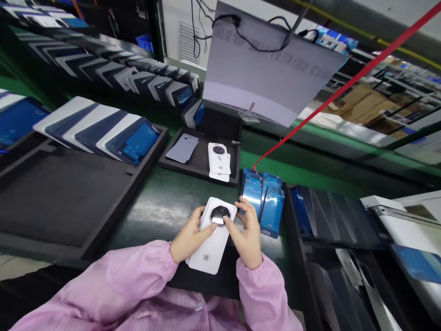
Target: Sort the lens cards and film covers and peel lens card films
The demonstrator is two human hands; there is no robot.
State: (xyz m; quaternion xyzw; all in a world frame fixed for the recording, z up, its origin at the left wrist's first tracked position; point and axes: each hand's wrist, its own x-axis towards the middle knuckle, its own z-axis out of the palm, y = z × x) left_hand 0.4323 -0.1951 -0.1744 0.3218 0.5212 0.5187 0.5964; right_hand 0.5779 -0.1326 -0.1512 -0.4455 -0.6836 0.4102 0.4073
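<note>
We are holding a white phone back cover (212,239) over the green bench (161,207), our left hand (189,239) gripping its left edge while our right hand (247,236) is pinching at the round camera ring (219,214), fingers closed on it. Judging by the finished white covers (219,161) stacked in the black tray (203,158) ahead, this piece is looking partway done, with the blue film sheets (263,197) beside it waiting
</note>
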